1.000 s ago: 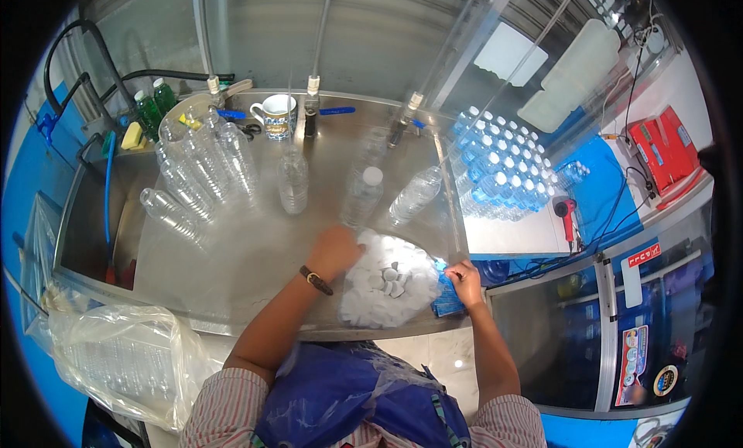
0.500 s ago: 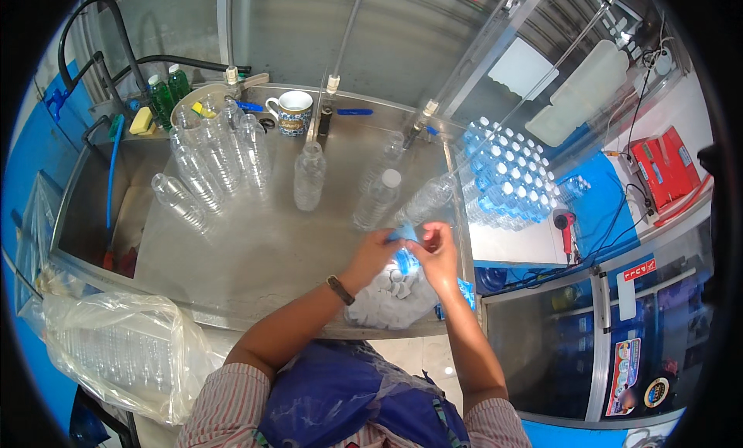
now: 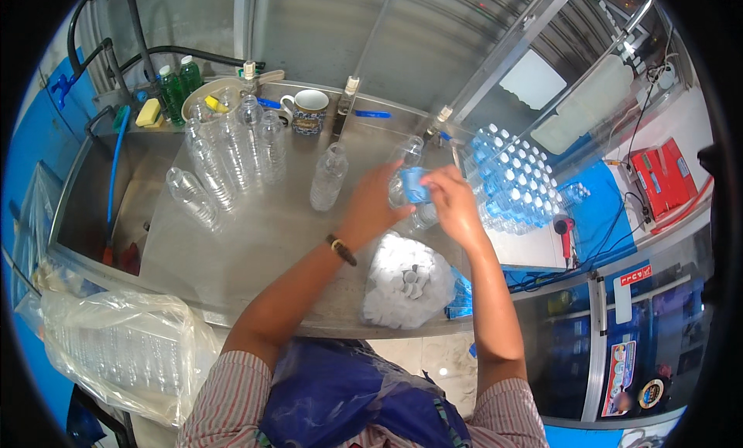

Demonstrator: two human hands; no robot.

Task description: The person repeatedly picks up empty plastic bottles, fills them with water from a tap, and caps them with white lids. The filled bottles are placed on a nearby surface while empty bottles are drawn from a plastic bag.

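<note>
My right hand (image 3: 453, 196) pinches a small blue plastic label sleeve (image 3: 416, 186) above the steel counter. My left hand (image 3: 375, 204), slightly blurred, is curved round a clear plastic bottle (image 3: 396, 191), which it mostly hides. The sleeve is beside this bottle; whether it goes around it I cannot tell. Just behind stands another clear bottle (image 3: 412, 147), and a further clear bottle (image 3: 424, 216) shows partly below the sleeve. An uncapped bottle (image 3: 330, 177) stands to the left of my hands. Nearer my body lies a clear bag of white caps (image 3: 409, 281).
Several clear bottles (image 3: 232, 154) fill the counter's left part, beside a sink (image 3: 116, 192). A mug (image 3: 309, 111) and green bottles (image 3: 168, 96) stand at the back. Capped, blue-labelled bottles (image 3: 515, 173) and a red hair dryer (image 3: 565, 235) are right. A bag of bottles (image 3: 116, 355) lies front left.
Both hands have moved up and away from over the cap bag, carrying the blue sleeve. My left hand has shifted from the sleeve to the bottle. The whole view has shifted slightly.
</note>
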